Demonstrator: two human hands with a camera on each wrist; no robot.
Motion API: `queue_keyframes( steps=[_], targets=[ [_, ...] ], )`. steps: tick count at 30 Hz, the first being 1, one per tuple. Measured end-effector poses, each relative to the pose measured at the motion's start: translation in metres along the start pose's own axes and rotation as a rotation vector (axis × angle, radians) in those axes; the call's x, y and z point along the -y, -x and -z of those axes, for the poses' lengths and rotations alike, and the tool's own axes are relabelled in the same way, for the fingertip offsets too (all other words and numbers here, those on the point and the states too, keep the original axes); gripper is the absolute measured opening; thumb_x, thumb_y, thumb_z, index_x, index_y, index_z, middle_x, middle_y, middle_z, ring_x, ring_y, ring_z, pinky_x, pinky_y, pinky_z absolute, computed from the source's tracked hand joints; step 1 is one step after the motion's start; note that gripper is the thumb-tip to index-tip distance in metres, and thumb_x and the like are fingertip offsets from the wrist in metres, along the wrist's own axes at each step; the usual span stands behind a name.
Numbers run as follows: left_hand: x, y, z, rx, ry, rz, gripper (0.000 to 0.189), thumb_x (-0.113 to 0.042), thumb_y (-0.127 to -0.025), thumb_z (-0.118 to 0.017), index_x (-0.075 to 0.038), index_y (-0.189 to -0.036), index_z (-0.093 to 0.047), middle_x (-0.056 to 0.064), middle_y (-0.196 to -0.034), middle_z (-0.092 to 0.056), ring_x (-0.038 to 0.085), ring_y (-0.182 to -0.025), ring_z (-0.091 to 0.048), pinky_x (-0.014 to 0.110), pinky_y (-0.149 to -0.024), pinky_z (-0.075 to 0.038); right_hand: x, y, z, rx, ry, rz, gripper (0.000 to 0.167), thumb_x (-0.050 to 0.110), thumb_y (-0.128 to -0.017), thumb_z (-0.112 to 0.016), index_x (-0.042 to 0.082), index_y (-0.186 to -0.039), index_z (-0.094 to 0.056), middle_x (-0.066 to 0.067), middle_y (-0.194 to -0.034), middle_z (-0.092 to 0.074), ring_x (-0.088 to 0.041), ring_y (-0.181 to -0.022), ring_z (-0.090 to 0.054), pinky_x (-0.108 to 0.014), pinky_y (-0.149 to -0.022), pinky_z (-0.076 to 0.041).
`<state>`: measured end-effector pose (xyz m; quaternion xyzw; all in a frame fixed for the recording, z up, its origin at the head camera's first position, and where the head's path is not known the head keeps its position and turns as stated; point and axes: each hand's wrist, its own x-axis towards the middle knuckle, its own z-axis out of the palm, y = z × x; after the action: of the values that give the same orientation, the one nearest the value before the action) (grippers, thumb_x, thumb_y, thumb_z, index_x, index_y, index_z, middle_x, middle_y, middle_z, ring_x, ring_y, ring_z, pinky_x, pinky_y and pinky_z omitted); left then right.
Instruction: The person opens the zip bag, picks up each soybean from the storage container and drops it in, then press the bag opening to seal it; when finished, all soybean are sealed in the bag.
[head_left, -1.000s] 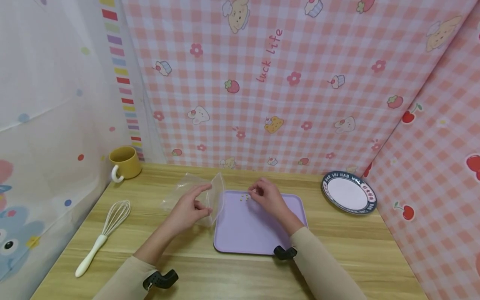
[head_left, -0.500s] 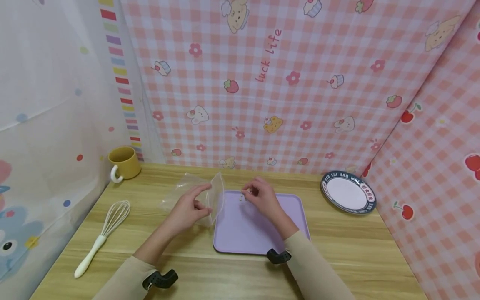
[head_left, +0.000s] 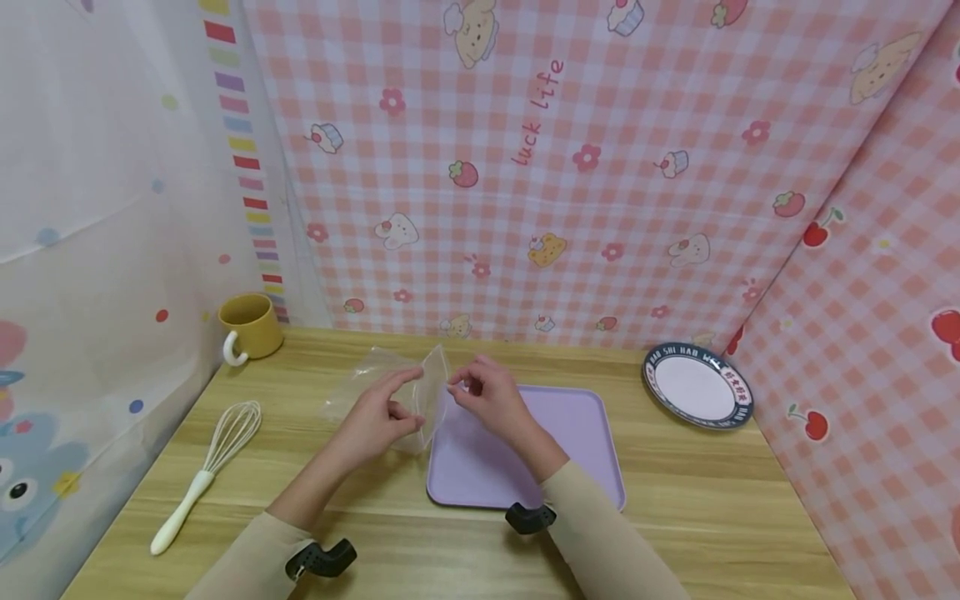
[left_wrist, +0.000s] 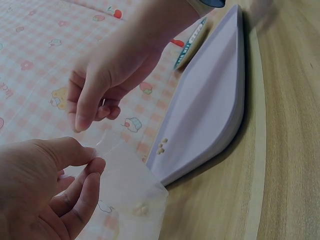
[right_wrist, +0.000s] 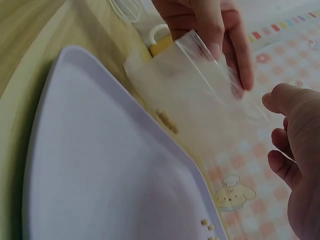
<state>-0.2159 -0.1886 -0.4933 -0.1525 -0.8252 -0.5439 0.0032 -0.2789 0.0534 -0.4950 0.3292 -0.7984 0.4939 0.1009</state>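
Observation:
My left hand (head_left: pixel 378 421) holds a clear plastic bag (head_left: pixel 437 396) by its edge, thumb on one side and fingers on the other. The bag's mouth faces right, beside a lilac tray (head_left: pixel 517 479). Through the film, several small tan beans (right_wrist: pixel 166 121) show in the right wrist view. My right hand (head_left: pixel 491 398) is at the bag's mouth with thumb and index finger pinched together, a bean mostly hidden between them. More beans (left_wrist: pixel 161 146) lie near the tray's far left corner in the left wrist view; the right hand covers them in the head view.
A yellow mug (head_left: pixel 251 325) with a white handle stands at the back left. Nearer lies a whisk (head_left: pixel 202 475) with a cream handle. At the back right is a white plate (head_left: pixel 697 385) with a dark lettered rim. Patterned cloth (head_left: pixel 570 200) hangs behind the wooden table.
My right hand has moved left from above the beans on the tray to the bag's mouth, fingertips still pinched. The left hand and the bag have stayed in place.

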Motion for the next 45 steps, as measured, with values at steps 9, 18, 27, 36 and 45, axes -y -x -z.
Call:
queue_keyframes(
  steps=[9, 18, 27, 36, 45],
  targets=[
    [0.001, 0.000, -0.001, 0.010, 0.008, 0.001, 0.077, 0.008, -0.093, -0.082, 0.002, -0.162, -0.049, 0.024, -0.164, -0.049, 0.018, -0.081, -0.075, 0.028, -0.067, -0.061, 0.010, -0.005, -0.012, 0.047, 0.032, -0.001, 0.005, 0.000, -0.098, -0.082, 0.001, -0.102, -0.082, -0.003, -0.086, -0.056, -0.009, -0.072, -0.051, -0.022, -0.063, -0.043],
    [0.001, 0.000, -0.001, 0.011, -0.007, 0.008, 0.077, 0.008, -0.093, -0.083, 0.001, -0.162, -0.049, 0.023, -0.164, -0.049, 0.017, -0.081, -0.075, 0.028, -0.066, -0.061, 0.014, -0.007, -0.012, 0.044, 0.058, -0.004, 0.007, 0.001, -0.099, -0.082, 0.002, -0.106, -0.082, -0.005, -0.088, -0.058, -0.009, -0.073, -0.051, -0.023, -0.063, -0.044],
    [0.001, 0.000, -0.001, 0.010, -0.005, 0.009, 0.076, 0.007, -0.094, -0.083, 0.001, -0.162, -0.050, 0.023, -0.164, -0.049, 0.018, -0.081, -0.075, 0.028, -0.067, -0.061, 0.009, -0.006, -0.010, 0.044, 0.068, -0.025, 0.008, 0.002, -0.099, -0.082, 0.005, -0.107, -0.083, -0.002, -0.089, -0.057, -0.010, -0.074, -0.052, -0.023, -0.064, -0.045],
    [0.002, 0.000, -0.002, 0.009, 0.009, -0.004, 0.076, 0.011, -0.093, -0.082, 0.001, -0.162, -0.051, 0.022, -0.163, -0.051, 0.018, -0.081, -0.076, 0.028, -0.069, -0.062, 0.000, -0.003, 0.015, 0.019, 0.047, -0.128, 0.007, 0.005, -0.102, -0.081, 0.004, -0.108, -0.082, -0.001, -0.091, -0.057, -0.014, -0.077, -0.052, -0.025, -0.066, -0.044],
    [0.000, 0.002, -0.002, -0.002, -0.005, -0.006, 0.076, 0.009, -0.093, -0.083, 0.000, -0.162, -0.051, 0.022, -0.163, -0.050, 0.017, -0.080, -0.074, 0.028, -0.067, -0.061, -0.020, 0.005, 0.047, 0.017, 0.118, -0.192, 0.006, 0.007, -0.102, -0.081, 0.006, -0.107, -0.082, -0.001, -0.093, -0.060, -0.018, -0.080, -0.054, -0.028, -0.067, -0.045]
  ],
)
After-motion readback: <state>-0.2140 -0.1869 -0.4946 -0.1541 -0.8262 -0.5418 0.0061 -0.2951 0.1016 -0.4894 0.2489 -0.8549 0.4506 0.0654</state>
